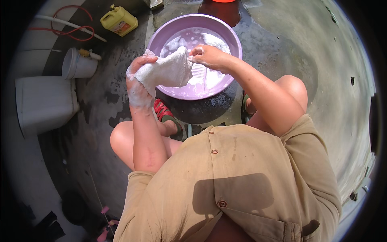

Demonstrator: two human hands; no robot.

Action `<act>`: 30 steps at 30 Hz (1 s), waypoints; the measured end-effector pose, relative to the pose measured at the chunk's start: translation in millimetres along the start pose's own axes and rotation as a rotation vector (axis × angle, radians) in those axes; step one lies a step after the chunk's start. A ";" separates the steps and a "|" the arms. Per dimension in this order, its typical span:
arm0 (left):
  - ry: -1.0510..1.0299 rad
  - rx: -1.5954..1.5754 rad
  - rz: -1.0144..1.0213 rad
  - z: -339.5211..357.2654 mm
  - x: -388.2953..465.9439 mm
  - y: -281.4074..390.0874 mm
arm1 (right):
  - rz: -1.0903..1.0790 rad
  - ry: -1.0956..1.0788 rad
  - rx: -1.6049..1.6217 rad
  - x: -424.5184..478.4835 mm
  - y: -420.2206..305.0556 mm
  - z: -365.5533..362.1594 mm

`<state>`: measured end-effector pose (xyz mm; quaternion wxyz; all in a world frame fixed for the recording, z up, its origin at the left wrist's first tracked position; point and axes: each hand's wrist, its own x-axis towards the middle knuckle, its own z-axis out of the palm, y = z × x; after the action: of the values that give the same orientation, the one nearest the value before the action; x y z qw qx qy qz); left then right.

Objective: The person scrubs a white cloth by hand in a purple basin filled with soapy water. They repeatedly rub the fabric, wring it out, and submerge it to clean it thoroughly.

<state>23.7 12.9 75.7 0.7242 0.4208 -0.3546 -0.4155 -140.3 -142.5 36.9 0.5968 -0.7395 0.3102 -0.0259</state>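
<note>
A wet white cloth [169, 71], soapy and partly stretched out, hangs between my two hands above a round purple plastic basin [196, 96]. My left hand [140, 69] is wrapped in one end of it, thumb on top, with suds down to the wrist. The fingertips of my right hand [205, 56] pinch the cloth's other edge. Soapy water with white foam [214, 40] lies in the basin. Below the cloth shows a ribbed washboard surface [199, 74], partly covered by suds.
A yellow jug [119, 21] stands beyond the basin at left, near a red hose [72, 34] and a white pipe. A white bucket [81, 65] and a large white container [47, 104] are at far left. An orange-red vessel [223, 0] shows at the top edge. The concrete floor is wet.
</note>
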 end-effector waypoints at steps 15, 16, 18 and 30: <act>-0.223 -0.091 0.106 -7.6 -8.9 3.2 | 0.174 -0.369 0.554 6.0 9.7 11.5; -0.235 -0.092 0.101 -7.5 -9.4 4.7 | 0.169 -0.409 0.596 -0.9 2.2 8.7; -0.219 -0.049 0.103 -10.9 -10.1 4.2 | 0.137 -0.509 0.374 0.2 6.5 1.9; -0.153 0.090 0.100 -27.0 -6.6 -5.9 | 0.176 -0.453 0.590 8.9 19.7 17.1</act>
<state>42.6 25.5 58.6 0.6952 0.4016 -0.4479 -0.3934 -134.6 -133.9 11.4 0.8373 -0.4937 0.2118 0.1013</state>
